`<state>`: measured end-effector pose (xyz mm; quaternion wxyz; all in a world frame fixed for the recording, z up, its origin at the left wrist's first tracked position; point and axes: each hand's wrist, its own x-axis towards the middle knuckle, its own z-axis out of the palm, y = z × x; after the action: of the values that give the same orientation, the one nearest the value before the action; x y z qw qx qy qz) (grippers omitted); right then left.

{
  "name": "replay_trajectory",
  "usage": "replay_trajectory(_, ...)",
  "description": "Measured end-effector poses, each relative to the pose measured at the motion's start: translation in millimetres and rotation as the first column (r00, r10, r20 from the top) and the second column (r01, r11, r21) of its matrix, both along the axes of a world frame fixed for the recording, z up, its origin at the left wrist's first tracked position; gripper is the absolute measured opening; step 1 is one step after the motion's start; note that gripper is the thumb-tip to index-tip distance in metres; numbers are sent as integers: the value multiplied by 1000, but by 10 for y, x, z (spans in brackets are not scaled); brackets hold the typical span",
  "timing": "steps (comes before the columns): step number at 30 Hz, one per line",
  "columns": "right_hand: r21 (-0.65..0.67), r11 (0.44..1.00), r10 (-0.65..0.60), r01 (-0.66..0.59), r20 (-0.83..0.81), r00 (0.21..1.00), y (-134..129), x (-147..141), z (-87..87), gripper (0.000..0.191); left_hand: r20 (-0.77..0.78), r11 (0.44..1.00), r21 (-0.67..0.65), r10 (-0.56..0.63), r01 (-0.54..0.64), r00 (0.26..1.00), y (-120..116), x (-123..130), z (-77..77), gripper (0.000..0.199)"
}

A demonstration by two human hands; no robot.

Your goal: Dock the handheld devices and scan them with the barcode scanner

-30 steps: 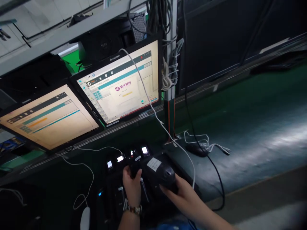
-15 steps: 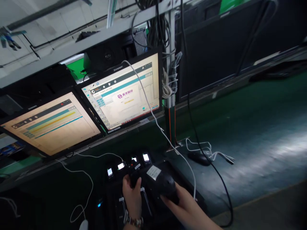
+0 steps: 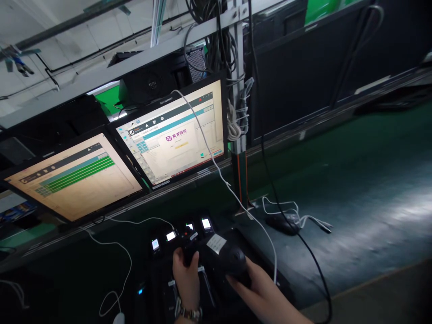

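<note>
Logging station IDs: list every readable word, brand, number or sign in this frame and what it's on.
"lenovo": bezel of the right monitor.
Purple logo with characters on that screen: too blurred to read.
Left monitor: green bars, text too small to read.
White label on the black device under both hands: unreadable.
Four small lit displays: too small to read.

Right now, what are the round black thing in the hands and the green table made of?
The round black device, held by the left hand and right hand, looks like hard plastic: smooth, faintly glossy, with a white paper label. The green bench top looks like a rubbery mat: dull, with soft sheen.
</note>
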<state>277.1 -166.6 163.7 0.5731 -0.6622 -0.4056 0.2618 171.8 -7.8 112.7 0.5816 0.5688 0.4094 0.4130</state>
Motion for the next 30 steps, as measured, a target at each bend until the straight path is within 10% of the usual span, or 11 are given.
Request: replay_trajectory(30, -100, 995, -16, 30, 135, 991, -19, 67, -80, 46, 4, 1000, -10, 6, -6, 1000, -38, 24, -17, 46)
